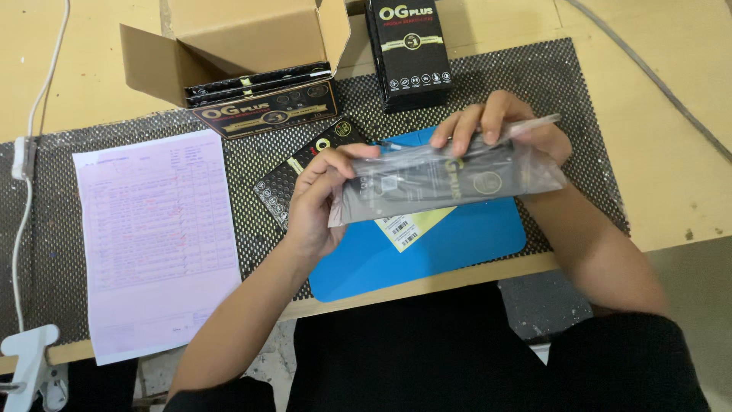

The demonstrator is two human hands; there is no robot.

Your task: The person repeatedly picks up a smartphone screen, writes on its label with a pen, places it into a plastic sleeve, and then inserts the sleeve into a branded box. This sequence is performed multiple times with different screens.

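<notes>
We grip the clear bag [450, 183] by both ends, left hand [316, 202] and right hand [503, 126] fingers closed. Looks light, slippery, stiff inside. Edges seem safest.

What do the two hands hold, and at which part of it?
A black flat box in a clear plastic sleeve. The left hand grips its left end; the right hand pinches its upper right edge.

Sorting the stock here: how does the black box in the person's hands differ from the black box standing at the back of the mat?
The held box lies flat inside a clear plastic sleeve, gripped by the left hand and right hand. The standing box is upright, unwrapped and untouched. Both are black with gold and white print.
</notes>
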